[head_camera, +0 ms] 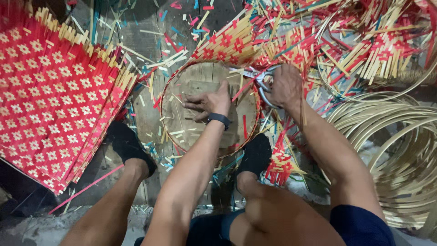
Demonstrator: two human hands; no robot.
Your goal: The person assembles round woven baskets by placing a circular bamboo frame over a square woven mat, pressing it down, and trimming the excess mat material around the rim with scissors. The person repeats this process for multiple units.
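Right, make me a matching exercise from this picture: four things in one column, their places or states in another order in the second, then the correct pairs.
Things:
1. left hand
2. right hand
3. stack of red woven mats
4. bare bamboo hoops

Places or states:
A. piled at the right edge
B. pressed flat on the round wooden disc
C. lying at the left, with a pale star pattern
D. gripping scissors at the rim of the disc

Pairs: 1-B, 2-D, 3-C, 4-A
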